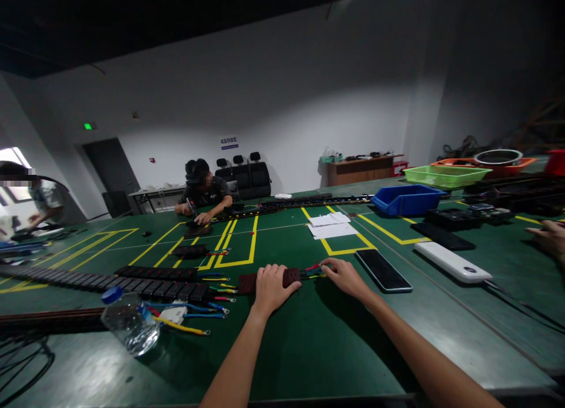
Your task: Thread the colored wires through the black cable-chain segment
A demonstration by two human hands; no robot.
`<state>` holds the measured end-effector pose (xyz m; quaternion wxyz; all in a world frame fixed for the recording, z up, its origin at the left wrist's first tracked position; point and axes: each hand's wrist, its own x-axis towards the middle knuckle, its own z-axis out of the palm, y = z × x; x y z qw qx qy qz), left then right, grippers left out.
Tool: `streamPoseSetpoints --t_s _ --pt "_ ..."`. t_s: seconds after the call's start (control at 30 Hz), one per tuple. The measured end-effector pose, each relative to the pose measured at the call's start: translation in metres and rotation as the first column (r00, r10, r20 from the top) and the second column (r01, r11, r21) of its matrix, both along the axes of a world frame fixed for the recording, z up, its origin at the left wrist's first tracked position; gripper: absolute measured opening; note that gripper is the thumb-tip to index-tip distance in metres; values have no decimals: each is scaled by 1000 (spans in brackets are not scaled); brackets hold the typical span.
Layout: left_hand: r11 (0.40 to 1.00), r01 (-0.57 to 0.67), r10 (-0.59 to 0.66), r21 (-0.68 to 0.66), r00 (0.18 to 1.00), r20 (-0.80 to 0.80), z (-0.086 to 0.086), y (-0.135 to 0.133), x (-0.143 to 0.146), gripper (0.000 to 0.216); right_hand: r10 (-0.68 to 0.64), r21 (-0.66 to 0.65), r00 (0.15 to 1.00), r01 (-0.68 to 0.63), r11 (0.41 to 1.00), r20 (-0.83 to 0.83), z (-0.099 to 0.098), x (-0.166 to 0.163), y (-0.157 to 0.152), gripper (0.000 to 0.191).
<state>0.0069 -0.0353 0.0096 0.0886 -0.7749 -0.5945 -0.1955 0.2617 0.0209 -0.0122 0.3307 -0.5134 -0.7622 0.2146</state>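
The person's forearms are both bare. The left forearm [238, 361] rises steeply from the bottom edge to a nearly straight left wrist [259, 314], and the left hand [273, 285] lies palm down, its fingers bent forward and close together, the thumb stretched out to the right. The right forearm [415, 340] slants in from the lower right; the right hand [342, 275] points leftward, thumb and forefinger drawn together in what appears to be a pinch, though the tips are small and dim.
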Motion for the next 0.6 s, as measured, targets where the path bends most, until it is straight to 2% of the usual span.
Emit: streamPoseSetpoints --t_s 0.3,0.47,0.6 --pt "1000 -7 8 16 1000 -19 -2 0 1 57 -73 -92 997 73 993 7 -8 -6 3 29" --pt "1000 7 -7 -16 999 41 -4 0 1 54 38 -122 993 -25 992 112 2 8 9 24" --pt "998 -13 18 -62 997 73 -2 -2 2 51 42 -135 979 -14 991 201 5 22 6 25"
